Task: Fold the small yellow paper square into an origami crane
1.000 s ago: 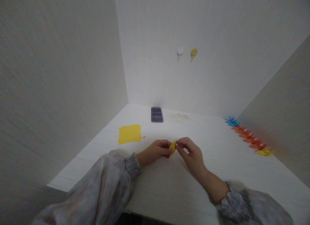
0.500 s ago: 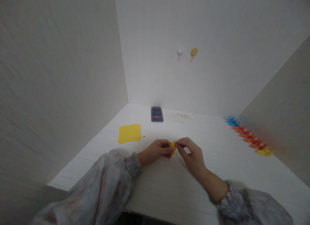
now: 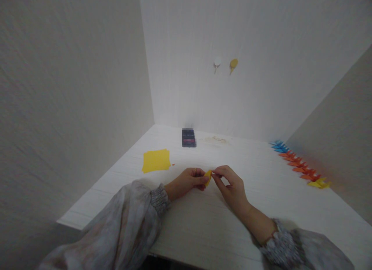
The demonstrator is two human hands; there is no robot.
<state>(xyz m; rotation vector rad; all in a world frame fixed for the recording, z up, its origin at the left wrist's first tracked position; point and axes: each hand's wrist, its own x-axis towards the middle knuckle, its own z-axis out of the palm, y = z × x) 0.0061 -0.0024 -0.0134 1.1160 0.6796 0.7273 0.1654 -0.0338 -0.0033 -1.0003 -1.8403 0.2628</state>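
A small folded yellow paper piece point(image 3: 207, 177) is held just above the white table point(image 3: 203, 223), pinched from both sides. My left hand point(image 3: 187, 180) grips its left edge with closed fingers; a ring shows on one finger. My right hand point(image 3: 229, 182) pinches its right edge between thumb and fingertips. Most of the paper is hidden between the fingers.
A stack of yellow square sheets point(image 3: 156, 160) lies to the left. A dark blurred object point(image 3: 188, 137) stands at the back. A row of folded blue, orange and yellow paper pieces point(image 3: 299, 166) runs along the right wall. Two round hooks point(image 3: 225, 63) are on the back wall.
Both hands stay on the yellow piece with only slight finger shifts; the visible part of the paper looks a little smaller.
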